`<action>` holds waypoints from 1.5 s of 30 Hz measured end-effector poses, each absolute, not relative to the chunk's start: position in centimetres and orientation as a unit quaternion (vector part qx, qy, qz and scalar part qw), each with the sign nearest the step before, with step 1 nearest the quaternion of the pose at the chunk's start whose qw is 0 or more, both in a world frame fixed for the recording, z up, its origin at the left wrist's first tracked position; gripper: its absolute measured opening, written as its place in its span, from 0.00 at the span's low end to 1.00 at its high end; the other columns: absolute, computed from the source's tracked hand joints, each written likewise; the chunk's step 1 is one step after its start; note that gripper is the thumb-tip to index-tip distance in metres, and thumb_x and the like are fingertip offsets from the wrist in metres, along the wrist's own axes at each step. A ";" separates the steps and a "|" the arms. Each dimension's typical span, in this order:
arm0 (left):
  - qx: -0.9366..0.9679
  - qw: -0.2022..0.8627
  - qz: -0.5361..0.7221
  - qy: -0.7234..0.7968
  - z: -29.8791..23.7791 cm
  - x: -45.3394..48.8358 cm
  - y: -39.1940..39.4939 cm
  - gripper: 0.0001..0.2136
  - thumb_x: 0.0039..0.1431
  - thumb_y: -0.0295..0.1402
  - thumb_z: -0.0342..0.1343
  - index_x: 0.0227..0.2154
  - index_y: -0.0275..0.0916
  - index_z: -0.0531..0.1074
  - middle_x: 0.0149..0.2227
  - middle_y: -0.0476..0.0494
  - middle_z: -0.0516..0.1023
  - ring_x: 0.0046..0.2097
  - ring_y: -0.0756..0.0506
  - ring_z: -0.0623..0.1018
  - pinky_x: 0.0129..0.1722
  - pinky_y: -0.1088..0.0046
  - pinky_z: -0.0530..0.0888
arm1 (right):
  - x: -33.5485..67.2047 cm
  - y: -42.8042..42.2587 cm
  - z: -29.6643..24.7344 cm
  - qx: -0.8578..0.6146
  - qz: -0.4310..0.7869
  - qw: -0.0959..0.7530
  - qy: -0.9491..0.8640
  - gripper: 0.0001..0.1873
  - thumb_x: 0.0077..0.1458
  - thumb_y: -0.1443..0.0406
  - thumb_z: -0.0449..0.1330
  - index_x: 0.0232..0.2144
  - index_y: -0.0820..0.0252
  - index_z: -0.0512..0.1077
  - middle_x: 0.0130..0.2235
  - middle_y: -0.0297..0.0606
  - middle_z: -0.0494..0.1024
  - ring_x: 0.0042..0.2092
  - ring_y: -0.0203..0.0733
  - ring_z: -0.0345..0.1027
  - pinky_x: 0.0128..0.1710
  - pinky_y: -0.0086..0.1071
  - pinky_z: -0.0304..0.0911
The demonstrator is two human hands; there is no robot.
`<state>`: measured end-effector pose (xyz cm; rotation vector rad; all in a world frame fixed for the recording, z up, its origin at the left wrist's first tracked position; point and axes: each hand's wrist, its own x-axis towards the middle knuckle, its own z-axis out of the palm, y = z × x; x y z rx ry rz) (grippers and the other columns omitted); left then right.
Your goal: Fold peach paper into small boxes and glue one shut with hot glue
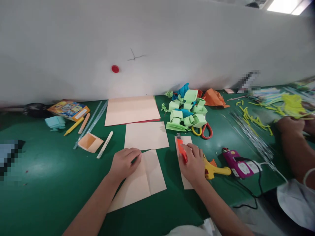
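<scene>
My left hand (125, 161) rests with curled fingers on a creased peach paper sheet (145, 178) lying on the green table (49, 173). My right hand (193, 164) is closed round an orange utility knife (181, 149), its tip pointing away over a narrow peach paper strip (187, 141). Another peach sheet (146, 135) lies just beyond the creased one, and a larger one (131, 109) lies behind that.
A pile of folded green and blue paper (188, 111) and red and yellow scissors (204, 131) lie at the back. A yellow glue gun (215, 169) and a purple one (237, 165) lie to the right. Another person's hands (292, 126) work at far right. Pens and a small paper box (90, 142) lie to the left.
</scene>
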<state>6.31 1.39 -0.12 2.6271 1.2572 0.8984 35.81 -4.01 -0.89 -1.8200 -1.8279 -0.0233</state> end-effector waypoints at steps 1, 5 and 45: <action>0.863 0.042 0.292 0.410 -0.1 6.3 1.4 0.10 0.66 0.31 0.51 0.35 0.41 0.77 0.37 0.45 0.84 0.37 0.46 0.82 0.39 0.68 0.77 | 35.6 -4.3 -0.6 -0.667 -0.026 0.277 -0.691 0.18 0.61 0.66 0.53 0.52 0.59 0.72 0.54 0.52 0.70 0.53 0.60 0.66 0.51 0.55 0.63; 0.866 0.021 0.284 0.410 0.0 6.4 1.5 0.12 0.67 0.31 0.50 0.35 0.41 0.78 0.37 0.44 0.85 0.39 0.45 0.83 0.41 0.66 0.77 | 33.4 -5.2 1.0 -0.583 0.040 0.281 -0.761 0.19 0.62 0.69 0.52 0.52 0.54 0.75 0.50 0.46 0.75 0.53 0.54 0.68 0.53 0.48 0.64; 0.825 -0.018 0.091 0.557 -0.7 7.0 -4.8 0.22 0.72 0.39 0.40 0.65 0.49 0.65 0.70 0.40 0.61 0.69 0.34 0.61 0.59 0.47 0.56 | 29.2 -4.9 -0.2 -0.453 0.071 0.076 -0.886 0.31 0.72 0.57 0.41 0.71 0.63 0.50 0.73 0.44 0.48 0.73 0.50 0.41 0.69 0.56 0.37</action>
